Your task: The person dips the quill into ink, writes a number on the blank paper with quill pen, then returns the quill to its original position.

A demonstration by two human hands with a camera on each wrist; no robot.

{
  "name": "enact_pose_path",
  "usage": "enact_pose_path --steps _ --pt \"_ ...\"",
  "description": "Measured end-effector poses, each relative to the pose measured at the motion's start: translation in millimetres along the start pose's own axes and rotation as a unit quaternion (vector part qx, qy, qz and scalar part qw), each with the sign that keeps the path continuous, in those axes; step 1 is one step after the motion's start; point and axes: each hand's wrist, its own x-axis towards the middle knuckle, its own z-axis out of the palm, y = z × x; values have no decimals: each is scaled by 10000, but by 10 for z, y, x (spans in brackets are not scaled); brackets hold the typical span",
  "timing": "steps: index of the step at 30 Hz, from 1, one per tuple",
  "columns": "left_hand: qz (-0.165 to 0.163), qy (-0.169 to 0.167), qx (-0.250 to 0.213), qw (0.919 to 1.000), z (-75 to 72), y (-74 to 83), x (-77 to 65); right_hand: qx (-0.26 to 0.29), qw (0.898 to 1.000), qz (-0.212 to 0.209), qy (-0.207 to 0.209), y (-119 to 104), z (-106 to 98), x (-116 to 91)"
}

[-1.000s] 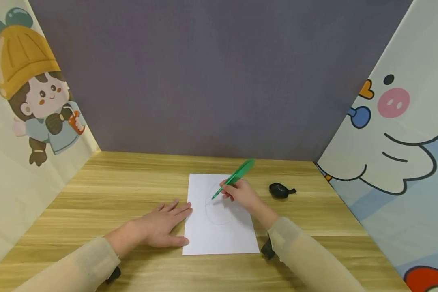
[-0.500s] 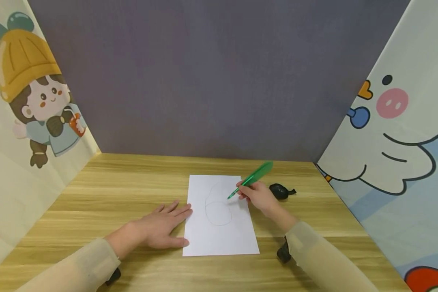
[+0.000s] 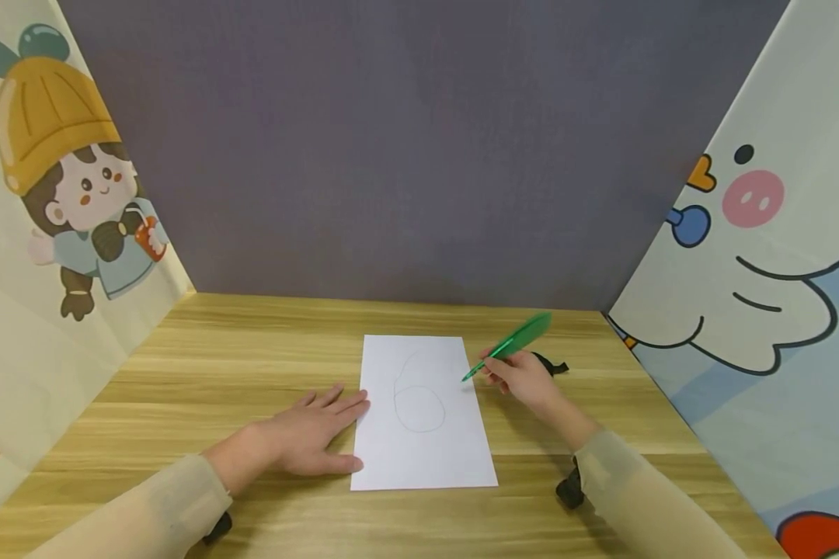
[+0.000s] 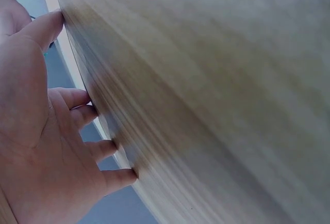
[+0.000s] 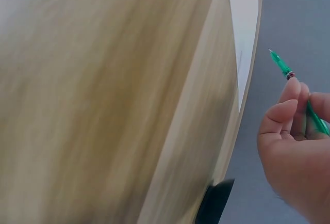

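Observation:
A white sheet of paper (image 3: 426, 458) lies on the wooden table, with a thin pencil-like line shaped as a 6 drawn on it. My left hand (image 3: 311, 435) rests flat beside it, fingers spread, thumb and fingertips at the sheet's left edge. With thumb and fingers my right hand (image 3: 524, 380) pinches a green feather pen (image 3: 509, 343), its tip over the paper's right edge. In the right wrist view the pen's tip (image 5: 278, 61) points up, apart from the paper (image 5: 245, 22).
A black object with a short tail (image 3: 555, 366) lies just behind my right hand, partly hidden. A dark grey panel (image 3: 391, 155) stands at the table's back. Printed cartoon sheets (image 3: 804, 326) flank both sides of the wooden table (image 3: 252, 341).
My right hand has moved rightward with the pen, from over the drawn figure to the sheet's right edge, uncovering the 6. It now partly covers the black object. The left hand has stayed still.

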Motion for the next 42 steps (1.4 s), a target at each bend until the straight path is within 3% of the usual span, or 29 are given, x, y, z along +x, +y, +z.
enact_pose_path --steps 33,42 --pt "35 51 72 10000 20 -10 12 119 9990 33 441 209 -595 -104" --pt "27 9 41 10000 6 -4 14 168 9995 65 241 255 -714 -143"
